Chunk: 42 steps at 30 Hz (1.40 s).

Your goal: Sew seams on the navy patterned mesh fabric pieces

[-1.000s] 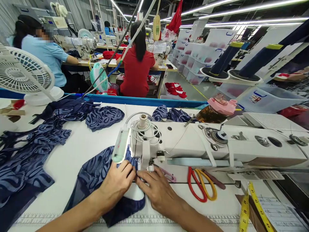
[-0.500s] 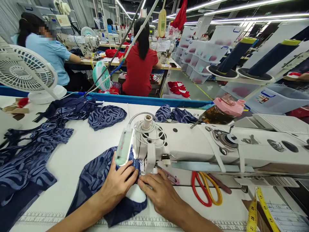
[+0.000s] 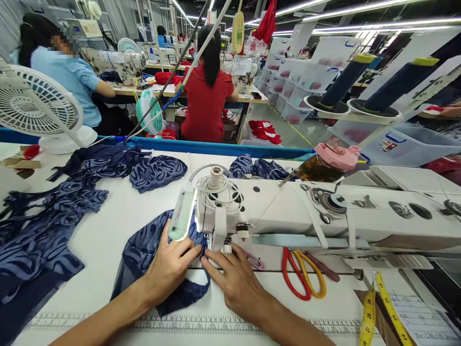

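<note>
A navy patterned garment piece (image 3: 141, 247) with a plain dark edge lies under the sewing machine head (image 3: 215, 216). My left hand (image 3: 171, 266) rests on it left of the needle area, fingers spread and lying flat on the cloth. Just right of the presser foot (image 3: 209, 240), my right hand (image 3: 239, 286) has thumb and forefinger tips together at the cloth's edge. Its other fingers reach beneath the machine head, partly hidden. The stitching point itself is mostly covered by the machine and my fingertips.
Red-and-yellow-handled scissors (image 3: 304, 274) and a yellow tape measure (image 3: 369, 307) lie to the right. More navy pieces (image 3: 54, 216) spread across the left. A white fan (image 3: 39, 103), thread cones (image 3: 345, 81) and a pink-lidded bottle (image 3: 324, 161) stand around; two people sit beyond.
The garment piece has slid away from me beneath the machine, its lower dark edge drawing closer to the needle area. Both hands have shifted slightly forward; the view has moved a little.
</note>
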Each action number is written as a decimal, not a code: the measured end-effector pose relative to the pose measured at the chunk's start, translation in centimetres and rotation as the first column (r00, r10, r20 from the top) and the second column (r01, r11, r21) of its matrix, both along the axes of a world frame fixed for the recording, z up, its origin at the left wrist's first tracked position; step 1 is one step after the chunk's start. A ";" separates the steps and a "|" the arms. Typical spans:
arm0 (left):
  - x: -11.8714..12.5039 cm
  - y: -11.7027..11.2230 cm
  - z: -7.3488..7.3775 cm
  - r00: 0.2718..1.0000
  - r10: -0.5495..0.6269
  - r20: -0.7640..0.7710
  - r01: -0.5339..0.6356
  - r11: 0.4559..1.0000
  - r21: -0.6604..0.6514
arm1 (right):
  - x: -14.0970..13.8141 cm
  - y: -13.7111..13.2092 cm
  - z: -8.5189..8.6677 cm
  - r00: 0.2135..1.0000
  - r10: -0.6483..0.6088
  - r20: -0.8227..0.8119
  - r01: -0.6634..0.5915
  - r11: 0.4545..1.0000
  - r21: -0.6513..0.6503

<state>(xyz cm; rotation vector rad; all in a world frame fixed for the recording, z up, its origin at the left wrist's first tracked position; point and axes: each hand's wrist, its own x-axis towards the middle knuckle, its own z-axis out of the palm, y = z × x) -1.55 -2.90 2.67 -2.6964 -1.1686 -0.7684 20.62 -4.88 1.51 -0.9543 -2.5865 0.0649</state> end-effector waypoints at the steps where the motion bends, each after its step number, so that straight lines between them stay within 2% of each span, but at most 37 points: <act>1: -0.2 -0.1 -0.2 1.000 -0.003 0.015 0.003 1.000 -0.009 | -0.1 -0.1 0.1 1.000 0.004 -0.014 -0.004 1.000 0.006; 7: -0.6 0.1 -0.4 0.994 -0.030 0.109 0.037 0.997 -0.062 | -0.5 -0.3 0.8 0.995 0.043 -0.085 -0.041 0.999 0.025; 14: 0.2 -0.7 -0.2 0.993 -0.026 0.118 0.042 0.991 -0.130 | -0.5 -0.4 0.5 0.996 0.058 -0.066 -0.059 0.998 -0.021; 23: 0.7 -1.0 0.2 0.992 -0.050 0.115 0.062 0.992 -0.107 | -0.5 -0.4 0.7 0.995 0.070 -0.065 -0.070 0.998 -0.007; 29: 0.4 -2.0 -1.2 0.999 -0.029 0.033 0.031 0.998 -0.059 | -0.6 -0.3 0.7 0.992 0.087 -0.089 -0.086 0.996 0.009; 34: 0.1 -2.4 -2.3 0.998 0.015 0.069 -0.011 0.998 -0.056 | -0.5 -0.4 0.7 0.992 0.084 -0.095 -0.084 0.996 0.011; 39: 0.2 -1.1 -2.1 0.995 0.030 0.093 -0.030 1.000 0.000 | -0.2 -0.2 0.3 0.997 0.022 -0.068 -0.021 1.000 0.016; 42: -0.3 0.6 -1.7 0.998 -0.003 0.056 0.004 1.000 -0.022 | -0.2 0.1 -0.2 1.000 -0.014 0.006 0.014 1.000 -0.005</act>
